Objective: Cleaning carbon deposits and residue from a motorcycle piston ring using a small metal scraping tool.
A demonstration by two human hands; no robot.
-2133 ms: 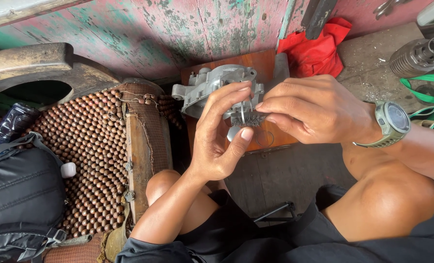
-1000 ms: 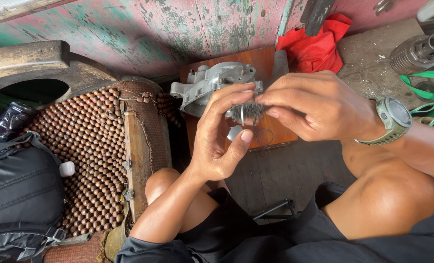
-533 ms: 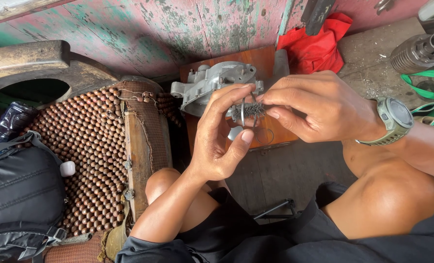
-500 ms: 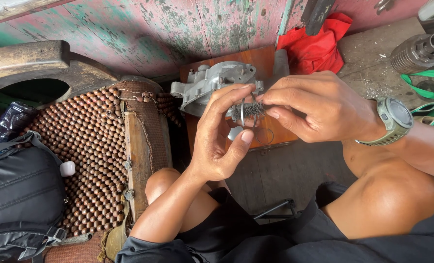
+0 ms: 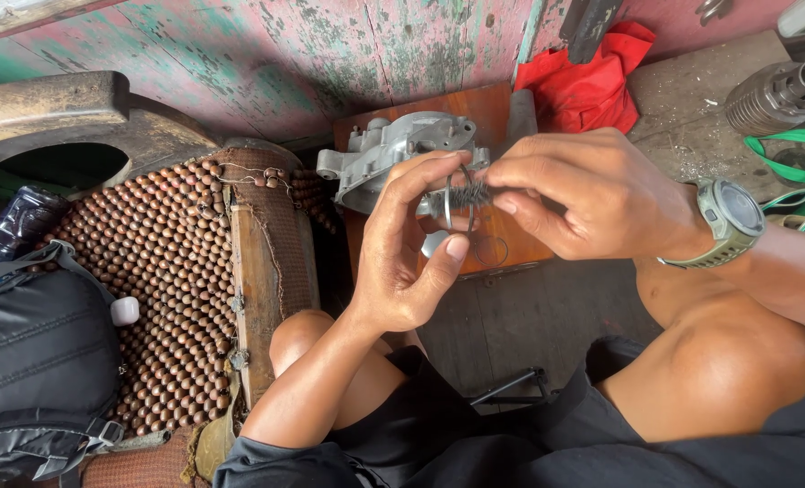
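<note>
My left hand (image 5: 411, 248) pinches a thin metal ring (image 5: 448, 201) between fingertips and thumb, palm turned toward me. My right hand (image 5: 588, 194), with a grey-green watch on its wrist, holds a small dark coiled spring part (image 5: 470, 192) against that ring. Both hands meet above a reddish wooden board (image 5: 488, 113). A grey cast-metal engine housing (image 5: 380, 154) lies on the board just behind my left fingers. A loose wire ring (image 5: 490, 250) lies on the board below my hands.
A wooden-bead seat mat (image 5: 163, 280) covers the left. A black backpack (image 5: 37, 361) and a dark bottle (image 5: 14, 226) sit at the far left. A red cloth (image 5: 592, 77), a finned metal cylinder (image 5: 777, 95) and a green strap (image 5: 804, 149) lie at the right. My bare knees are below.
My hands have stayed over the board. The fingers of both hands have shifted slightly around the ring and spring part, which now shows more clearly between them.
</note>
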